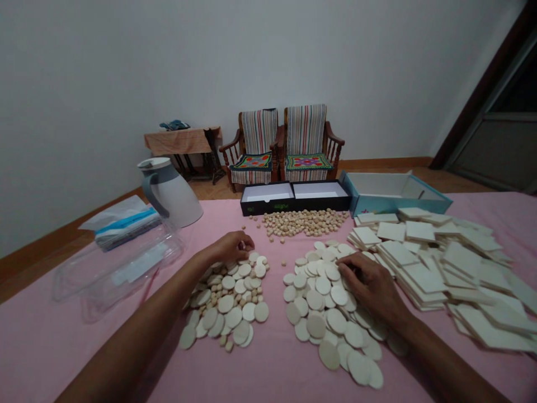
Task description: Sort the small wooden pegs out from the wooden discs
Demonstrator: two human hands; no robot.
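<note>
My left hand (232,248) is at the far edge of a mixed pile of pale round wooden discs (225,304) and small wooden beads (229,346). Its fingers are curled in, and whatever they may hold is hidden. On the right, a larger heap of wooden discs (323,285) lies on the pink tablecloth. Over that heap's right side rests my right hand (373,282), fingers bent and tips down at the discs. What sits between those fingertips cannot be made out.
Stacks of square wooden pieces (423,277) lie at right. Behind the piles are loose beads (304,223), a black divided box (296,204) and a blue box (398,204). A jug (178,196), a tissue pack (126,226) and clear plastic trays (104,285) stand left.
</note>
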